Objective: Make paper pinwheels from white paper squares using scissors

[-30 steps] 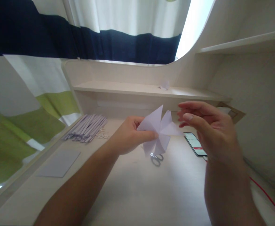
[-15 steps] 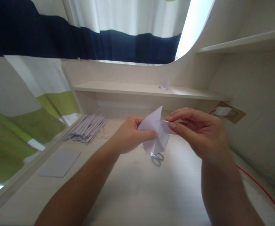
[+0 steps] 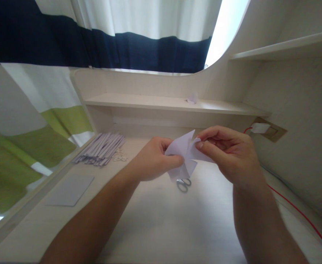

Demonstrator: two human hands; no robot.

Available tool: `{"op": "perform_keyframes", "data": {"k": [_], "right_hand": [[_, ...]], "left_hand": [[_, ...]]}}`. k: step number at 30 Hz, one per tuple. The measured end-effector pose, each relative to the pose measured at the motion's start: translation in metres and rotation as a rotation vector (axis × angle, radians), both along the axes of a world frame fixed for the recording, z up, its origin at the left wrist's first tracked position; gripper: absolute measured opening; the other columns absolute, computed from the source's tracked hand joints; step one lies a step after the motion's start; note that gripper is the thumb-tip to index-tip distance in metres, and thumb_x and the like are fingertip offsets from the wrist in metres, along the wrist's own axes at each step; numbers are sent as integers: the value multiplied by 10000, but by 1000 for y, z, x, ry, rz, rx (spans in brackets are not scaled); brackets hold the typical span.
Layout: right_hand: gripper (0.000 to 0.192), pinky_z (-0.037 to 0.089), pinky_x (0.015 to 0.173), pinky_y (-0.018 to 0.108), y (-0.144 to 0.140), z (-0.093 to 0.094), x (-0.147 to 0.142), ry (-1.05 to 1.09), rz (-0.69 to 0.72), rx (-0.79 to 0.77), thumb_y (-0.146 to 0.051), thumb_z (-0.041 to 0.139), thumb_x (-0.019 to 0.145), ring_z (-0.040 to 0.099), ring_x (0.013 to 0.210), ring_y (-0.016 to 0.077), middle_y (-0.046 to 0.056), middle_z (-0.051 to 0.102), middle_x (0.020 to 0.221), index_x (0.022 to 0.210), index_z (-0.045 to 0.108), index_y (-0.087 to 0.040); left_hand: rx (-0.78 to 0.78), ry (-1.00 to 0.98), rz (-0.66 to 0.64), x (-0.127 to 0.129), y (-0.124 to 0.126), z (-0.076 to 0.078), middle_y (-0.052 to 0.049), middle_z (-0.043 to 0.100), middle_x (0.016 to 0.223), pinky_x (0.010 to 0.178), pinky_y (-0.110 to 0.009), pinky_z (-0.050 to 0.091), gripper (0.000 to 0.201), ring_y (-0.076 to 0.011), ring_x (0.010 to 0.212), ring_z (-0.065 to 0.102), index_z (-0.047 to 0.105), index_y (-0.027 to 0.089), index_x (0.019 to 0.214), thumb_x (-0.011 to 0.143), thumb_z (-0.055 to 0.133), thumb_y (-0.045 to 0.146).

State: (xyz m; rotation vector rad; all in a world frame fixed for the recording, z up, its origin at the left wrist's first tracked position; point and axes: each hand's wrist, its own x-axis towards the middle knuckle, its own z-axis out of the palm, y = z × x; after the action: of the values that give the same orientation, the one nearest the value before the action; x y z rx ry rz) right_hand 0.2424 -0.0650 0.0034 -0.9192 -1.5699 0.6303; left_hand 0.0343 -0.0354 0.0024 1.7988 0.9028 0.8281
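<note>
A sheet of white paper [image 3: 180,146], cut and creased into several pointed flaps, is held above the desk between both hands. My left hand [image 3: 161,159] is closed on its left side, the thumb lying across the front near the middle. With thumb and fingertips, my right hand [image 3: 224,150] pinches one flap on the right, which curls at its tip. Below the paper lies a pair of scissors [image 3: 183,186]; the handles show, while the paper hides the blades.
Rolled paper sticks [image 3: 101,148] are piled at the left back, beside small pale pieces [image 3: 120,156]. A stack of square paper [image 3: 70,190] lies at the left. A small folded paper [image 3: 192,98] stands on the shelf [image 3: 149,101]. A red cable [image 3: 301,212] runs along the right.
My right hand has bent the right flap, its tip now curling upward. The paper has shifted slightly and turned a little in my left hand.
</note>
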Motion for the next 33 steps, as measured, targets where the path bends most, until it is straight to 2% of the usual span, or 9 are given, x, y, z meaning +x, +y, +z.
{"op": "perform_keyframes", "data": {"k": [9,19,24,29,33], "right_hand": [[60,446,566,241,2,-1,0,18,95,-38,-199,782,857,586,650,121,-7,694,777,819,741,-218],[106,451,574,266,1,2,-4,36,144,-75,-249,755,873,558,655,138,15,686,786,780,722,-212],[110,448,555,271,0,4,-5,14,95,-73,-280,756,881,574,646,146,13,695,776,786,738,-226],[113,422,576,280,1,4,-2,-94,-8,36,-276,783,865,547,655,139,1,651,725,763,778,-227],[83,393,492,260,2,3,-1,-57,-7,-39,-304,805,867,528,536,117,-21,642,596,859,808,-222]], "left_hand": [[-6,24,-5,1,1,-1,28,607,615,520,-202,357,68,-105,580,536,708,146,684,712,653,175],[36,65,13,1,-1,0,23,606,623,516,-204,341,106,-111,588,536,718,148,700,746,661,225],[49,71,41,1,0,-1,20,606,616,515,-211,353,104,-122,585,544,717,148,683,730,656,219],[105,57,124,1,3,-2,16,628,633,523,-213,372,112,-136,612,577,723,151,681,733,642,207],[166,48,192,2,5,-5,18,633,614,507,-216,345,144,-131,588,567,743,151,707,770,634,221]]}}
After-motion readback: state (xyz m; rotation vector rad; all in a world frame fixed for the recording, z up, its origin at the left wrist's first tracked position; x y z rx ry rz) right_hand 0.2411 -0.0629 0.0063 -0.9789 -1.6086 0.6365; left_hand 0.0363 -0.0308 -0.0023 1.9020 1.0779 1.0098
